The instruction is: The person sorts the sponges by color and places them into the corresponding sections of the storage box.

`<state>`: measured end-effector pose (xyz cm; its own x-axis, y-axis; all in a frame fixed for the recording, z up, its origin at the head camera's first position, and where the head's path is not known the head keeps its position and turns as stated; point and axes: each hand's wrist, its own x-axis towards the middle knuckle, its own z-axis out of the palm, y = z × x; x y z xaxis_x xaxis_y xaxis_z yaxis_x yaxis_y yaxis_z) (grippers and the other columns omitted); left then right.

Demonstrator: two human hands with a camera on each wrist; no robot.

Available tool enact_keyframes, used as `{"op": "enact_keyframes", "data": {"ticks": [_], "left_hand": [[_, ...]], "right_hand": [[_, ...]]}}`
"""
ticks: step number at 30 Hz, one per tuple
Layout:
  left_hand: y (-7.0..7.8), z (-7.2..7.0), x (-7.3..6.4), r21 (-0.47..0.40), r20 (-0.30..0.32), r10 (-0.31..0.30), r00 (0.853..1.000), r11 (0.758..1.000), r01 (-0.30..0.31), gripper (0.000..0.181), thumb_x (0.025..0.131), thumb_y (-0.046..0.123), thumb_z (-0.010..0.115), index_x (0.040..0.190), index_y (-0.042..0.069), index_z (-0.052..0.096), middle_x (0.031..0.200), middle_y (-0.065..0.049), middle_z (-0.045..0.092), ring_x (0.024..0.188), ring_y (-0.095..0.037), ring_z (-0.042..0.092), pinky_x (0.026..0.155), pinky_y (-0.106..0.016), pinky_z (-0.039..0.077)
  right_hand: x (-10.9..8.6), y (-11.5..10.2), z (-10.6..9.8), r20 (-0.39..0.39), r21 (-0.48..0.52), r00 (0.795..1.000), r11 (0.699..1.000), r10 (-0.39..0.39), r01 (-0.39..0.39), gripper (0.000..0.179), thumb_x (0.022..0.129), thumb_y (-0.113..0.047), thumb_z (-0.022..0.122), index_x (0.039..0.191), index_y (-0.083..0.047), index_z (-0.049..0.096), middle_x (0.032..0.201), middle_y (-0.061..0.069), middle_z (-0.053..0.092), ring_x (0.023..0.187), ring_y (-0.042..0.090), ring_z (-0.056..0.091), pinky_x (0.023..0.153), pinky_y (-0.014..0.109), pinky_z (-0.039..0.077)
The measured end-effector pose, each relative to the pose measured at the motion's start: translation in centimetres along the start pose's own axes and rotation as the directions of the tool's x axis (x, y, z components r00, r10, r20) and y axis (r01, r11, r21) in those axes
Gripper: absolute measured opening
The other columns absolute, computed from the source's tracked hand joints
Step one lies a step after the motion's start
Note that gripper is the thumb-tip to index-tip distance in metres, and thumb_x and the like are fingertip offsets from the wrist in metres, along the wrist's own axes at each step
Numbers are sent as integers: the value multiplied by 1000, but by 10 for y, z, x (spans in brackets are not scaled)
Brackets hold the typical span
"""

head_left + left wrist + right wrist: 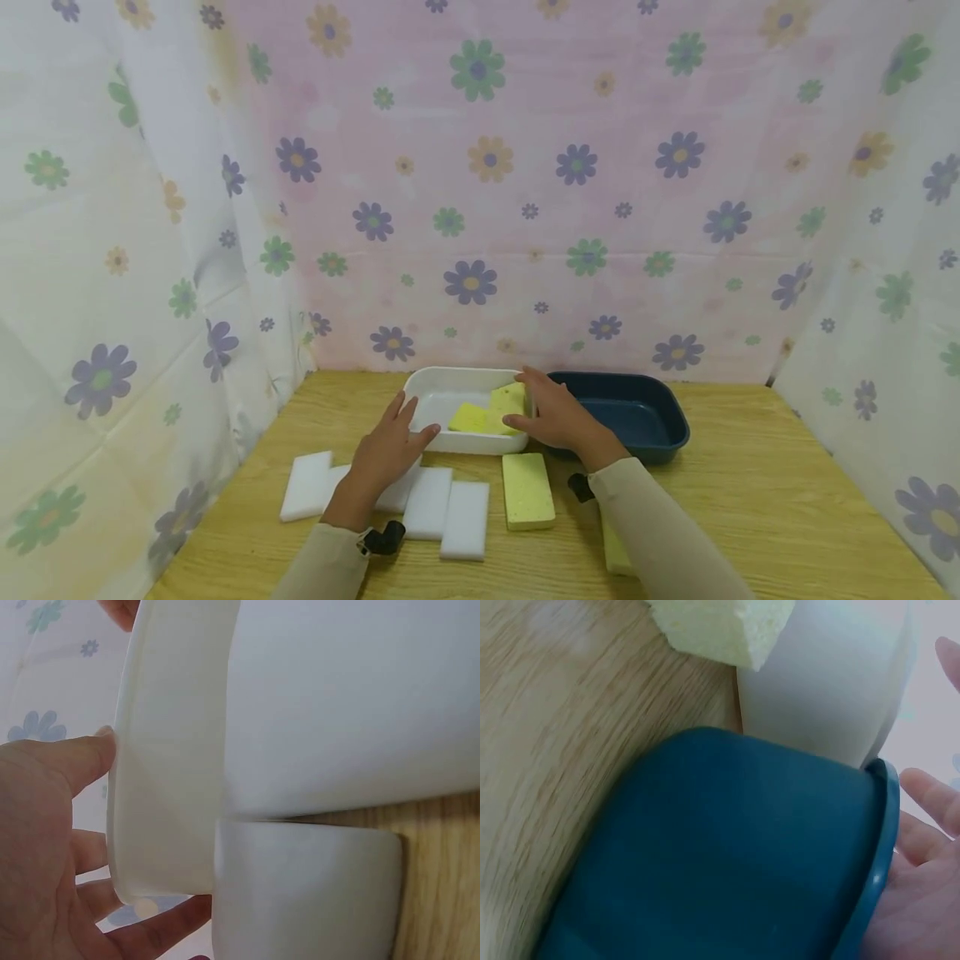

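My left hand is at the front left corner of a white tray. Its thumb lies right at the front rim in the left wrist view, with the other fingers spread about the tray's end. Inside the tray's right half lie two yellow sponges, one overlapping the other. Over that same end reaches my right hand, thumb and fingers spread apart beside the sponges. In the right wrist view its fingers appear extended past the rim of a dark blue tray.
Several white sponge blocks lie in front of the white tray. A yellow sponge rests on the wooden table before the trays; another is partly hidden by my right sleeve. Floral curtains enclose the table's back and sides.
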<state>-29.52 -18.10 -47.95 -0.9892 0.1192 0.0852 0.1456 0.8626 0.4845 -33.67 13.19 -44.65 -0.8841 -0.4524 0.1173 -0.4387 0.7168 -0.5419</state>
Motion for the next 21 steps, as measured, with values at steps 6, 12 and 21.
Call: {"op": "enact_keyframes", "data": {"ticks": [6,12,21], "left_hand": [[-2,-1,-2,-19,15,-16,1000,1000,16,86,103,64,49,165,10,26,174,-18,8,144,-45,44,104,-69,42],[0,-2,-3,-5,21,-7,1000,1000,7,81,104,62,48,165,13,27,173,-19,7,142,-46,47,100,-68,45],[4,-2,-3,31,24,10,1000,999,-11,72,105,62,45,165,24,30,173,-20,8,127,-48,59,77,-58,52]], "right_hand": [[-10,-1,-7,-7,23,1000,1000,-16,16,77,98,-47,69,161,-15,37,172,11,22,158,35,24,124,67,11],[-23,-1,-15,-55,30,997,998,-50,51,77,97,-47,71,159,-15,39,171,11,26,155,35,31,123,67,16],[-45,0,-20,-39,61,995,994,-88,90,81,94,-52,73,160,-20,39,168,4,34,153,31,35,116,60,37]]}}
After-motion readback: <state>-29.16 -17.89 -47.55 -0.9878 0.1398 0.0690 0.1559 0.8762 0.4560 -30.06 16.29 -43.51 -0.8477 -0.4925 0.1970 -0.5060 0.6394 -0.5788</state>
